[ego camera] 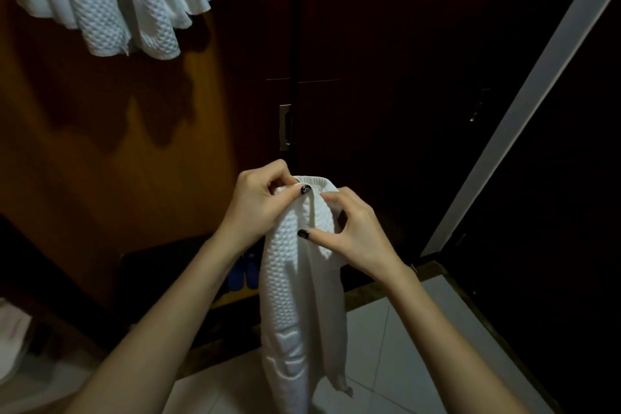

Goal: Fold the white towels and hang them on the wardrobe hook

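A white waffle-textured towel (295,296) is being held up at its top end by both grips, its length hanging down towards the tiled floor (413,346). The upper fold is being pinched by the left grip (258,203), its thumb lying over the cloth. The towel's right edge is being pinched by the right grip (359,232) just beside it. More white towels (100,0) are being carried high on the orange-brown wardrobe panel (100,151) at upper left, and shadows are being cast below them. A metal handle (285,128) is being caught by the light on the dark door (386,44) behind the grips.
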The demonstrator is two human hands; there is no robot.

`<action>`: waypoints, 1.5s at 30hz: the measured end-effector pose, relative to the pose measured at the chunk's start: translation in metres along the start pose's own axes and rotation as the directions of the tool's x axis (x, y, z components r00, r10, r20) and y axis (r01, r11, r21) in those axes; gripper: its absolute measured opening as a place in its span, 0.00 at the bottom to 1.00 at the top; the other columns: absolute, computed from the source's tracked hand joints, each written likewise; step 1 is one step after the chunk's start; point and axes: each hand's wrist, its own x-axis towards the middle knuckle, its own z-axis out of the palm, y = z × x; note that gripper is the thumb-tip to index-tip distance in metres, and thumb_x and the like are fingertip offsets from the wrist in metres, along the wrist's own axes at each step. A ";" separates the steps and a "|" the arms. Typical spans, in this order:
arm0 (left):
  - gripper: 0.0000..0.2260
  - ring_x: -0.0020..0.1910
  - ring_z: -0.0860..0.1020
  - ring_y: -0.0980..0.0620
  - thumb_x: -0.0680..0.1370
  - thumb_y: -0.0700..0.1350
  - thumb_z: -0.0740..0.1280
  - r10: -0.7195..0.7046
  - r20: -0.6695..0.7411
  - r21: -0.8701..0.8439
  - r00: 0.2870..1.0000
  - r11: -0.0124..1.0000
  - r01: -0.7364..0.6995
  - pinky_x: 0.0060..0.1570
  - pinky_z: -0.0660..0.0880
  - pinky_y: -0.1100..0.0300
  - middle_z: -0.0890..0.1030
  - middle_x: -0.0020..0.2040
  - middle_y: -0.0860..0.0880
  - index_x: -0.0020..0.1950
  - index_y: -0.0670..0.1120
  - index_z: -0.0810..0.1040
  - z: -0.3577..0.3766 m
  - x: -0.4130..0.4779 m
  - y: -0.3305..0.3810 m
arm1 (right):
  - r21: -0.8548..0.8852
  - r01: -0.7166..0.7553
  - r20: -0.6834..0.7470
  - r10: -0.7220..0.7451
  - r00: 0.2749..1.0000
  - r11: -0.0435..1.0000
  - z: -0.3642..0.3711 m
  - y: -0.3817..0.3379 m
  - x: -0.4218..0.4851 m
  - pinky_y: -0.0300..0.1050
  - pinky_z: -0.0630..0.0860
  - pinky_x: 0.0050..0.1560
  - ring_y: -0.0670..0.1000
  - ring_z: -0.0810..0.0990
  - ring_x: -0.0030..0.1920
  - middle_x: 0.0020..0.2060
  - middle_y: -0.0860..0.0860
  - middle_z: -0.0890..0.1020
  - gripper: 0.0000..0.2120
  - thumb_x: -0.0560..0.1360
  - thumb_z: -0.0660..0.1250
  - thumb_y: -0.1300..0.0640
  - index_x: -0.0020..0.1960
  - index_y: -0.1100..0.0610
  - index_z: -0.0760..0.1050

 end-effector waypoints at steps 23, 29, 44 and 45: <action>0.11 0.31 0.69 0.60 0.72 0.42 0.74 -0.186 -0.121 0.096 0.975 0.975 0.198 0.31 0.65 0.62 0.76 0.32 0.52 0.33 0.51 0.74 -0.033 0.007 -0.061 | 0.001 -0.097 -0.082 0.097 0.992 0.995 -0.003 0.032 0.028 0.39 0.71 0.36 0.47 0.78 0.36 0.35 0.50 0.81 0.07 0.77 0.69 0.54 0.41 0.55 0.81; 0.11 0.31 0.70 0.58 0.71 0.44 0.75 -0.222 -0.142 0.150 0.965 0.958 0.243 0.32 0.65 0.59 0.76 0.31 0.52 0.34 0.53 0.74 -0.044 0.004 -0.077 | 0.013 -0.076 -0.005 0.076 0.997 0.997 -0.015 0.035 0.043 0.37 0.71 0.36 0.43 0.77 0.35 0.34 0.46 0.79 0.05 0.77 0.69 0.55 0.42 0.49 0.78; 0.07 0.47 0.74 0.51 0.77 0.51 0.68 -0.155 0.175 0.448 0.972 0.892 0.062 0.47 0.67 0.57 0.73 0.50 0.58 0.52 0.52 0.78 -0.025 -0.030 -0.101 | -0.109 0.019 -0.043 -0.023 0.999 0.994 -0.063 0.045 0.062 0.33 0.69 0.38 0.41 0.74 0.37 0.38 0.48 0.78 0.04 0.79 0.65 0.60 0.45 0.53 0.74; 0.07 0.48 0.74 0.50 0.77 0.50 0.67 -0.166 0.159 0.466 0.973 0.882 0.074 0.48 0.68 0.56 0.72 0.52 0.56 0.51 0.48 0.79 -0.025 -0.024 -0.101 | -0.132 0.024 -0.039 -0.030 0.999 0.991 -0.068 0.045 0.062 0.32 0.70 0.38 0.41 0.75 0.38 0.39 0.46 0.79 0.05 0.79 0.66 0.60 0.45 0.52 0.74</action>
